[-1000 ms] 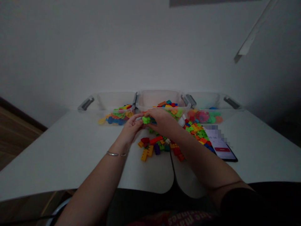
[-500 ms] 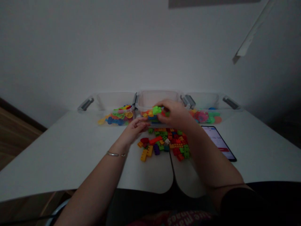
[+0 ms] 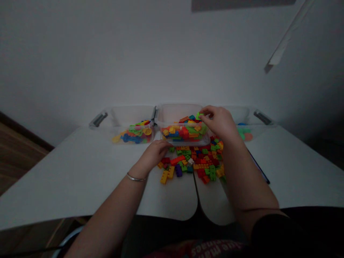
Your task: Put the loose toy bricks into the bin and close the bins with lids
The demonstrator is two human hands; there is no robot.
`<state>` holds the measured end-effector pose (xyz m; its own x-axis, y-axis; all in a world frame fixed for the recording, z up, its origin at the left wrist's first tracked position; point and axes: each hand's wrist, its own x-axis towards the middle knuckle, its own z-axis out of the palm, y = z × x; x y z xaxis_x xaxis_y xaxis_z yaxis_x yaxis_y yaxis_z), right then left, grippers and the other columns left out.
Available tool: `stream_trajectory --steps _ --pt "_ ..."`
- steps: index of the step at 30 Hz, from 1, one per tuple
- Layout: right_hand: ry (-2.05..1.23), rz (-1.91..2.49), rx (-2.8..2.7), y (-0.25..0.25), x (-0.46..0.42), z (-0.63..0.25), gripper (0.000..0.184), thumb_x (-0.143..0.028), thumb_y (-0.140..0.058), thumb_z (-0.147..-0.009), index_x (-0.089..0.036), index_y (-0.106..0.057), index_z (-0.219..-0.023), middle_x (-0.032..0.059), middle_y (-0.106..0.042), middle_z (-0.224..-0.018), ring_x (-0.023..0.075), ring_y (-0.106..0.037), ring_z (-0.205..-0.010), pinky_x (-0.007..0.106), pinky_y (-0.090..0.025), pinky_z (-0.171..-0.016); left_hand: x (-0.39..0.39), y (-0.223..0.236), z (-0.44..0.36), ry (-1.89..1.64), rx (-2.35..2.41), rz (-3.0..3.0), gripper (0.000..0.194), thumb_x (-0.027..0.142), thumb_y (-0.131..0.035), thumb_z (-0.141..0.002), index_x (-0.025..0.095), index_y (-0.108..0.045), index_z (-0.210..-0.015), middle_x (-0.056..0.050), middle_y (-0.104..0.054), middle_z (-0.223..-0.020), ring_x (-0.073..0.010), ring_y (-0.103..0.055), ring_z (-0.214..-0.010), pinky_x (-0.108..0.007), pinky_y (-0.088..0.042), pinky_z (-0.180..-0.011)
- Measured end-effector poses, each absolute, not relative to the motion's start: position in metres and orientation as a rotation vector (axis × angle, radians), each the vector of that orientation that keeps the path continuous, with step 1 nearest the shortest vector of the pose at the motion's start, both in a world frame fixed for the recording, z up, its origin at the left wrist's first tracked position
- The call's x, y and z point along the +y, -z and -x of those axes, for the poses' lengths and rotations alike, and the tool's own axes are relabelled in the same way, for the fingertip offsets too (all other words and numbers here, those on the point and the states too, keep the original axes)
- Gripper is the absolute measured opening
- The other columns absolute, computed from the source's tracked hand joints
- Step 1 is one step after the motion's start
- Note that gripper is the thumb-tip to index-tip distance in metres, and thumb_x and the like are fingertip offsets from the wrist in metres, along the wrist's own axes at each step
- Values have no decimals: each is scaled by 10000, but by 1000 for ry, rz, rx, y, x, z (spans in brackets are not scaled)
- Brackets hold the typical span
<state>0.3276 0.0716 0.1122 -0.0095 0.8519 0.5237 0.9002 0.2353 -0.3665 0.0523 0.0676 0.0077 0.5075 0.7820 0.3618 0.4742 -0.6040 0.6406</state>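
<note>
My right hand is above the right rim of the middle clear plastic box, pinching a bright green toy block between thumb and fingers. Mixed colored building blocks lie inside that box. In front of it, more loose building blocks are spread on the white table. My left hand rests low at the left edge of this pile, below the box's front left corner. Its fingers stretch forward over the nearest pieces, and I see nothing held in them.
Left of the middle box stands another clear box with colored toy pieces; a third box sits on the right, partly behind my right arm. A phone lies mostly hidden under that forearm. A seam splits the table's front.
My right hand has moved right and slightly up with the green toy block, uncovering the middle box's contents. My left hand has drawn down slightly, closer to the loose pile.
</note>
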Motion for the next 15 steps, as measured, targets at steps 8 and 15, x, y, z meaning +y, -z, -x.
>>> stream_trajectory --steps 8,15 --pt "155 1711 -1908 -99 85 -330 290 -294 -510 -908 -208 -785 -945 108 -774 -915 271 -674 -856 429 -515 -811 68 -4 -51 -820 1057 -2315 246 177 -597 -848 215 -756 -1032 -104 -740 -979 -265 -664 -956 -458 -498 -939" --pt "267 1735 -1955 -97 86 -325 378 -332 -444 -941 -207 -780 -820 101 -736 -774 255 -661 -752 464 -532 -804 66 -4 -52 -739 1096 -2379 285 201 -555 -881 212 -754 -1085 -111 -717 -995 -260 -656 -964 -417 -514 -915"
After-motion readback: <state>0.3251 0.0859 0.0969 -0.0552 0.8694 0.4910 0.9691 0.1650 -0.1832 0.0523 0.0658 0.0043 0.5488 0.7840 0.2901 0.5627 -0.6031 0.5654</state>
